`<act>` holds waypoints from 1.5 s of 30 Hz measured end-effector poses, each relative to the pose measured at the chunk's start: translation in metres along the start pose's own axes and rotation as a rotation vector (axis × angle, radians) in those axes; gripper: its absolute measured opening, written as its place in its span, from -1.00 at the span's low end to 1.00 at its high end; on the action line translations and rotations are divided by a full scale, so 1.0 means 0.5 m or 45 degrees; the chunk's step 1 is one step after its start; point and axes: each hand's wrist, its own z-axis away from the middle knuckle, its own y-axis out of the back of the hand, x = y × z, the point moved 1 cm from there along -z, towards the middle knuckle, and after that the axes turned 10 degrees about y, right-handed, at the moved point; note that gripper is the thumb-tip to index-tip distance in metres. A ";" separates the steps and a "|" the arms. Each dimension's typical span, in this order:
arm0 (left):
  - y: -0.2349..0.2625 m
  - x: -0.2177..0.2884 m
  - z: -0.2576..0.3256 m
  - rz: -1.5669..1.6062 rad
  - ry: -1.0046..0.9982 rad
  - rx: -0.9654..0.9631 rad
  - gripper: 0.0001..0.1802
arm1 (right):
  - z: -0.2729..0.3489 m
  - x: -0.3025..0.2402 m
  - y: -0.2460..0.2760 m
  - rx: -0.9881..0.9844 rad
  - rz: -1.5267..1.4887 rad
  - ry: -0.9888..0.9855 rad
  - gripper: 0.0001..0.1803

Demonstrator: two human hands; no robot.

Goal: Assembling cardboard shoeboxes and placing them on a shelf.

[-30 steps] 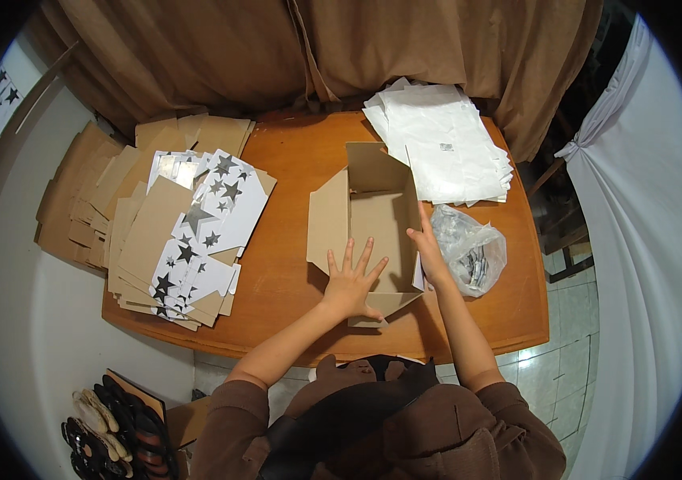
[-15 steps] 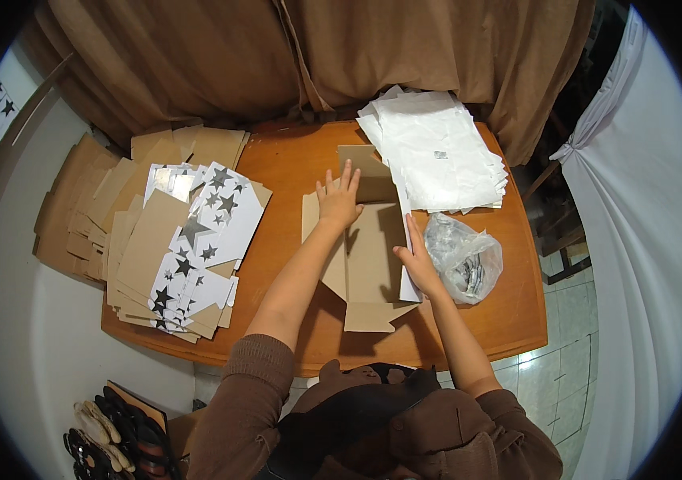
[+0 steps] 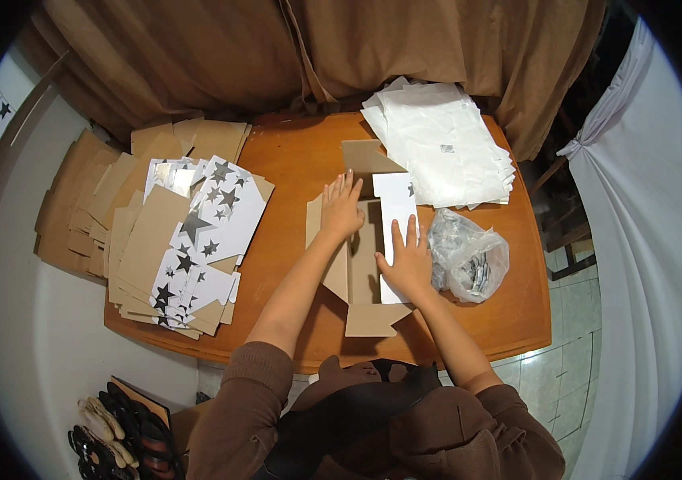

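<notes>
A cardboard box, brown inside, stands partly folded in the middle of the wooden table. Its white flap, with a bit of a dark star, leans inward over the right part of the opening. My right hand lies on this flap with fingers spread, pressing on its outer face. At the box's left wall, my left hand rests with fingers stretched out toward the far end. A brown end flap stands up at the far side, and another sticks out at the near end.
Flat cardboard blanks, one printed with stars, are piled on the table's left. White sheets are stacked at the back right. Beside the box lies a clear plastic bag of small silvery items. Shoes stand below, at lower left.
The white right flap has tipped from upright to leaning over the box. My right hand has moved inward with it, now flat on top. My left hand stays nearly in place.
</notes>
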 end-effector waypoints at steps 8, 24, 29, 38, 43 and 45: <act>0.029 0.010 0.185 0.268 -0.160 -0.103 -0.49 | 0.000 0.007 -0.018 0.063 0.012 0.005 -0.18; 0.093 -0.011 0.327 0.636 -0.207 -0.472 -0.58 | 0.001 -0.001 -0.025 0.133 0.095 0.007 -0.23; 0.193 0.039 0.389 0.559 -0.364 -0.738 -0.52 | 0.005 0.003 -0.021 0.091 0.085 -0.016 -0.21; 0.166 0.054 0.289 0.600 -0.306 -0.062 -0.73 | -0.006 0.009 -0.017 -0.022 0.016 -0.032 -0.21; 0.098 0.063 0.256 0.227 -0.216 0.112 -0.69 | -0.012 0.028 -0.018 0.072 -0.087 -0.053 -0.20; 0.074 0.063 0.252 0.163 -0.175 0.068 -0.68 | -0.013 0.022 -0.012 0.027 -0.169 -0.107 -0.20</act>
